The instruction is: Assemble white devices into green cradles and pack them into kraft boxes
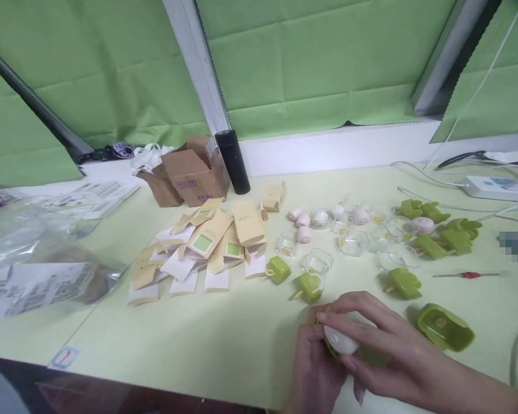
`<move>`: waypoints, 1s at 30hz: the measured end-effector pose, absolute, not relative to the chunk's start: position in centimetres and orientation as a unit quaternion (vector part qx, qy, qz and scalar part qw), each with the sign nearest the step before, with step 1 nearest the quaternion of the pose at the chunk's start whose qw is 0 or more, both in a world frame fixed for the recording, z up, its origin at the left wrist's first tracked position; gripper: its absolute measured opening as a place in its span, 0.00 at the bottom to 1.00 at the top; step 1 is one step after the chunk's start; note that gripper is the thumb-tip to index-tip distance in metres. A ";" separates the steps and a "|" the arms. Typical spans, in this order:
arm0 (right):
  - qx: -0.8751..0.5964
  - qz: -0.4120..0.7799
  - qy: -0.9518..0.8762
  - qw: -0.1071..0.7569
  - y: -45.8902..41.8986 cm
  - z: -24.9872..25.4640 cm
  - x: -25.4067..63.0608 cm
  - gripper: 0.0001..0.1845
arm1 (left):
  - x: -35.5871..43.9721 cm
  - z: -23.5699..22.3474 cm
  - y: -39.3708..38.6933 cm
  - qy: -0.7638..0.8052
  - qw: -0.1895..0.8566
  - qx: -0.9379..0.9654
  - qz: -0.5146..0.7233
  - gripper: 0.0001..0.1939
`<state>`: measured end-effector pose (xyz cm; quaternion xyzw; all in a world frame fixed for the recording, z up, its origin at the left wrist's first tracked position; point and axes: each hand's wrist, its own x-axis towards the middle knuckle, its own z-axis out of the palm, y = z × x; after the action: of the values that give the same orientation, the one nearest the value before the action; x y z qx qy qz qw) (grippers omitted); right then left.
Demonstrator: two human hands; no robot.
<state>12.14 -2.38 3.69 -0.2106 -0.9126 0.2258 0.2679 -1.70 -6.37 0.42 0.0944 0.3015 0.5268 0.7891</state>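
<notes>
The worktop (pixel 164 351) carried everything, with a black flask (pixel 232 161) upright by its back edge and a cardboard box (pixel 196 172) just to the flask's left. Well in front of the flask and to its right, the left hand (pixel 319 359) and right hand (pixel 382 339) met around a small two-toned article. The right hand's fingers were bent and nearly closed, gripping a white piece (pixel 340 340) between fingertips and thumb; the left hand's were curled close around a green part (pixel 330 348) against it, though much of that grip was hidden. Handling this well seemed to call for a steady left hand as a cradle, even fingertip pressure, and the two parts kept square so the smooth shell did not slip. As for writing, the plastic bag (pixel 21 230), left of the flask and nearer, bore a sheet with blurred rows of print; purple lettering marked the box, also unreadable; the cartons (pixel 211 233) in front of the flask had green squares and tiny text; a sticker (pixel 64 357), farther forward and left, showed a red mark. No brand could be made out.
</notes>
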 end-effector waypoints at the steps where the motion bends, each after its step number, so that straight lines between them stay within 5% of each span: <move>1: -0.216 0.231 -0.910 0.267 -2.4 3.6 12.2 0.28 | -1.6 0.3 -6.4 0.311 0.782 0.090 0.532 0.13; 7: -0.230 0.256 -0.905 0.250 -2.6 3.2 12.3 0.26 | -1.3 -0.5 -6.6 0.302 0.790 0.087 0.527 0.16; 20: -0.230 0.192 -0.895 0.331 -3.7 2.0 10.9 0.29 | -2.2 -1.0 -7.1 0.284 0.812 0.082 0.502 0.05; 30: -0.263 0.195 -0.897 0.296 -3.6 2.8 11.1 0.19 | -2.0 -1.4 -7.2 0.280 0.820 0.075 0.494 0.05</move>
<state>11.07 -3.63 2.82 -0.2629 -0.8974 0.1945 0.2962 -1.96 -7.18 -1.41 0.0753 0.2800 0.4938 0.8198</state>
